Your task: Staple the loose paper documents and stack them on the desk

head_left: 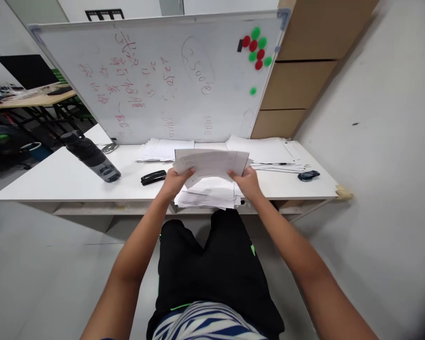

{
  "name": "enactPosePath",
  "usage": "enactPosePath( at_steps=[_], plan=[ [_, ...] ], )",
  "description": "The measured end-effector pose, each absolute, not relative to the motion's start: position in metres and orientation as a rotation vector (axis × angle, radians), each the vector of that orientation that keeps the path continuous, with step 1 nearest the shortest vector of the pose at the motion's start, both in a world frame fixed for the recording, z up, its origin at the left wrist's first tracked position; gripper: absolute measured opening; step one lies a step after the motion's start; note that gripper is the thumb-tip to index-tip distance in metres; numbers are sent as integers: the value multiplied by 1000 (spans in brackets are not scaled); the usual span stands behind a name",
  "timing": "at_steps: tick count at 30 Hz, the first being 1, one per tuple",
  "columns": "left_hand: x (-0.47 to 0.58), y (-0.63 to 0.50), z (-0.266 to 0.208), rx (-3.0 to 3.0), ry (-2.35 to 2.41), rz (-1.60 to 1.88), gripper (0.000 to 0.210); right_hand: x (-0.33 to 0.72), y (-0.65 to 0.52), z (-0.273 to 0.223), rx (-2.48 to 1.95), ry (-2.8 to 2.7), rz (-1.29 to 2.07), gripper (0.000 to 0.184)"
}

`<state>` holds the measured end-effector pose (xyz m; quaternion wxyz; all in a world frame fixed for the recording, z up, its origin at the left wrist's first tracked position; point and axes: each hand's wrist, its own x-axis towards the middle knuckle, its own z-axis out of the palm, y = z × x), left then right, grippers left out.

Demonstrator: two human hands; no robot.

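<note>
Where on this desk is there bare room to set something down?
Widest: the desk left of the bottle. Smaller: between bottle and stapler, and along the front edge between the right hand and small dark object. The middle is crowded: held sheets above a paper stack, more papers behind.

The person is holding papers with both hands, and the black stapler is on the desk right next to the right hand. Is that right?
Not quite: the head view shows the black stapler next to the left hand, not the right hand. It is on the desk, and both hands are holding papers.
</note>
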<state>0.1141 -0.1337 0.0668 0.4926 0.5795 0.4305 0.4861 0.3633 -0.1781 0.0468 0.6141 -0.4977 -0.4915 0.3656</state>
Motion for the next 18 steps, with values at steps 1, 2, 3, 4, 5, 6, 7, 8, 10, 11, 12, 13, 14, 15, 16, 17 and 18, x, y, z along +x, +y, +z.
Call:
enactPosePath(
  at_steps=[1,2,3,4,5,6,7,8,10,11,12,13,14,15,16,17,18],
  plan=[
    [117,-131,58,1407,1079,1172,56,361,-178,39,-1174,-1110,864,48],
    [119,-130,51,1414,1115,1156,55,359,-179,32,-1175,-1089,888,48],
    [120,-130,44,1432,1139,1134,54,358,-182,26,-1155,-1078,907,47],
    [119,-131,38,1455,1149,1115,53,356,-184,22,-1125,-1076,909,46],
    [119,-133,34,1476,1151,1107,53,355,-187,20,-1096,-1079,895,45],
    [118,-136,31,1487,1151,1111,53,354,-190,19,-1087,-1086,877,44],
    [117,-138,28,1485,1152,1122,53,354,-193,18,-1101,-1094,863,43],
    [117,-140,26,1471,1157,1131,54,353,-195,18,-1131,-1101,857,43],
    [118,-143,22,1436,1179,1134,53,354,-198,17,-1201,-1121,856,43],
    [118,-143,20,1423,1188,1127,52,354,-198,15,-1233,-1135,850,43],
    [119,-144,18,1413,1198,1122,51,354,-199,15,-1263,-1152,831,42],
    [120,-144,17,1404,1209,1128,50,354,-199,14,-1289,-1171,801,42],
    [120,-144,17,1391,1218,1144,49,355,-200,15,-1311,-1193,771,42],
    [120,-145,19,1373,1221,1166,49,356,-201,17,-1329,-1214,743,41],
    [120,-147,22,1350,1217,1188,50,357,-204,20,-1337,-1232,721,39],
    [119,-149,27,1326,1206,1206,51,359,-206,25,-1337,-1247,709,38],
    [117,-153,33,1307,1189,1211,51,362,-210,30,-1329,-1252,709,36]
  ],
)
